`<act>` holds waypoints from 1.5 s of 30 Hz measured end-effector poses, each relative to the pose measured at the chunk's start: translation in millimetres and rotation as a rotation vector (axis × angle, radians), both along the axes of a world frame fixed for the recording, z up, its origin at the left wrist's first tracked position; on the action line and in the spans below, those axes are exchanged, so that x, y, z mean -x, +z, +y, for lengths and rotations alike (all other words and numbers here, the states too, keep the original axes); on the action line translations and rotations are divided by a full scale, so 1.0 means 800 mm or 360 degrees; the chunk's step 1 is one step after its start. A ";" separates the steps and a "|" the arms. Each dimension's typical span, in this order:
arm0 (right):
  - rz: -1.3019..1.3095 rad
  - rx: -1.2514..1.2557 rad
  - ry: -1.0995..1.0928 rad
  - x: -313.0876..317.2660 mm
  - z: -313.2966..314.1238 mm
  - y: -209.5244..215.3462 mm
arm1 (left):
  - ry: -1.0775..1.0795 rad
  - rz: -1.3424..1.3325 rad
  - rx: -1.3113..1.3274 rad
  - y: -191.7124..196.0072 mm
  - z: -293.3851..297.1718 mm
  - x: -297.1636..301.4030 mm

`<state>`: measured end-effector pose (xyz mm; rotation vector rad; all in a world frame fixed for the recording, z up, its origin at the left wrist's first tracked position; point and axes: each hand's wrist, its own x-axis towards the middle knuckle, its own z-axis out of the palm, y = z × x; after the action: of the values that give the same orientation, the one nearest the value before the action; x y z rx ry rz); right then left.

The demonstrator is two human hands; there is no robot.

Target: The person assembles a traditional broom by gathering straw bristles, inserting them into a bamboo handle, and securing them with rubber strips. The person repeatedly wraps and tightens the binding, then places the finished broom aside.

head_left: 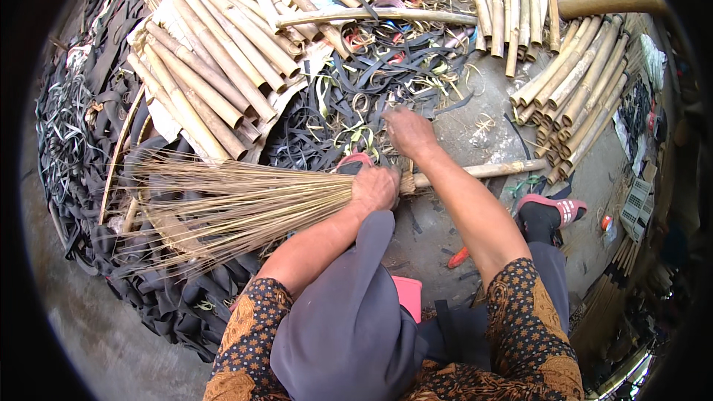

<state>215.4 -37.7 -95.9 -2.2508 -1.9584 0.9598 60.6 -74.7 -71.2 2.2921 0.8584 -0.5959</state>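
Note:
A broom of long, thin, straw-coloured stalks [260, 204] lies across in front of me, its bristles fanned to the left. My left hand [375, 187] is closed round the stalks near where they meet the bamboo handle [486, 170], which runs out to the right. Beyond the broom, my right hand [408, 132] is raised over the near edge of a heap of dark rubber strips [334, 130]. Its fingers are curled together, and whatever they may hold is too small or hidden to make out.
Cut bamboo poles [215, 67] lie stacked at the far left. Several finished-looking brooms with bamboo handles [579, 89] lie at the right. Dark rubber sheets [82, 156] spread along the left. An orange-red handled object [458, 257] rests on the concrete near my sandalled foot [549, 215].

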 end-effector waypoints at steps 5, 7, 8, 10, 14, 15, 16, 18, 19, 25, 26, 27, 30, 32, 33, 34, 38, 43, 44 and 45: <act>-0.0365 -0.0151 0.0434 0.030 0.018 -0.053 | 0.0040 -0.0059 -0.0054 -0.004 -0.004 0.002; -0.0427 -0.0144 0.0529 0.025 0.018 -0.064 | 0.0010 -0.0072 -0.0077 -0.004 -0.003 0.002; -0.0402 -0.0167 0.0533 0.018 0.016 -0.066 | 0.0007 -0.0077 -0.0062 -0.004 -0.002 0.002; -0.0343 -0.0184 0.0547 0.001 0.009 -0.066 | 0.0008 -0.0078 -0.0040 -0.002 -0.001 0.001; -0.0100 -0.0077 0.0251 -0.020 -0.006 -0.059 | 0.0007 -0.0068 -0.0023 0.004 0.002 -0.001; -0.0037 -0.0118 0.0193 -0.020 -0.007 -0.058 | -0.0003 -0.0053 -0.0029 0.005 0.002 -0.002; 0.0003 -0.0118 0.0124 -0.020 -0.007 -0.056 | 0.0008 -0.0064 -0.0037 0.007 0.003 -0.002; 0.0137 -0.0218 0.0008 -0.018 -0.006 -0.049 | 0.0007 -0.0033 -0.0036 0.007 0.003 -0.002; 0.0229 -0.0316 -0.0039 -0.019 -0.007 -0.042 | 0.0036 -0.0048 -0.0032 0.007 0.003 -0.003; 0.0637 -0.0320 -0.0686 -0.038 -0.049 0.058 | 0.0128 -0.0021 0.0016 0.006 0.002 -0.001; 0.0669 -0.0283 -0.0806 -0.039 -0.063 0.080 | 0.0119 -0.0040 -0.0023 0.007 0.002 -0.001; 0.0751 -0.0338 -0.0863 -0.036 -0.076 0.098 | 0.0101 -0.0016 -0.0033 0.007 0.001 -0.001; 0.0578 -0.0107 -0.1095 -0.031 -0.106 0.137 | 0.0125 -0.0029 -0.0027 0.008 0.000 -0.001; 0.0680 0.0123 -0.1283 -0.036 -0.123 0.158 | 0.0108 0.0010 -0.0055 0.006 -0.001 -0.001; 0.1010 0.0075 -0.1370 -0.038 -0.134 0.169 | 0.0110 0.0000 -0.0037 0.005 -0.002 -0.001; 0.1342 0.0038 -0.1464 -0.040 -0.144 0.180 | 0.0115 -0.0012 -0.0031 0.003 -0.002 -0.001; 0.2162 -0.0238 -0.1717 -0.029 -0.187 0.235 | 0.0088 0.0013 -0.0059 -0.005 -0.004 -0.001; 0.1361 -0.0450 -0.1357 -0.027 -0.224 0.312 | 0.0093 0.0091 -0.0032 -0.001 -0.004 -0.004; 0.1332 -0.0656 -0.1290 -0.028 -0.225 0.323 | 0.0087 0.0126 -0.0018 0.001 -0.004 -0.004; 0.1136 -0.0820 -0.1193 -0.027 -0.226 0.332 | 0.0107 0.0107 -0.0019 0.003 -0.004 -0.004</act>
<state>237.0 -218.7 170.1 -1.7400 -0.8284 0.8362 64.1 -78.0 -68.7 2.2554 0.9698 -0.6427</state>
